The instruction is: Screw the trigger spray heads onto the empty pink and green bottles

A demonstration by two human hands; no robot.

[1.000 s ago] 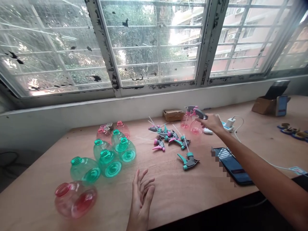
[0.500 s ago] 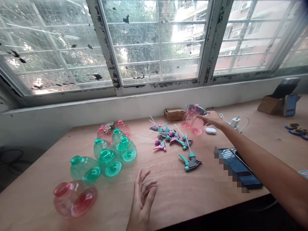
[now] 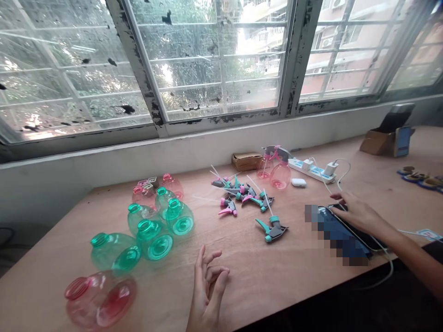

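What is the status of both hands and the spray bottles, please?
Left hand open, empty; right hand at dark phones. Two pink bottles wear sprayers. Loose spray heads nearby.

bare left hand point(image 3: 209, 288) – wrist cut off by bottom edge. bare right hand point(image 3: 356, 212) hides part of the dark rectangular phones point(image 3: 346, 233); blocky pixelation blurs their left side, grip unclear. grey, pink and teal plastic trigger heads point(image 3: 275, 229) overlap – some parts hidden. round brown-and-blue items point(image 3: 420, 179) cut off at right.

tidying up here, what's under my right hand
Part of a dark, phone-like device shows beneath your right hand; whatever the palm and fingers cover is hidden.
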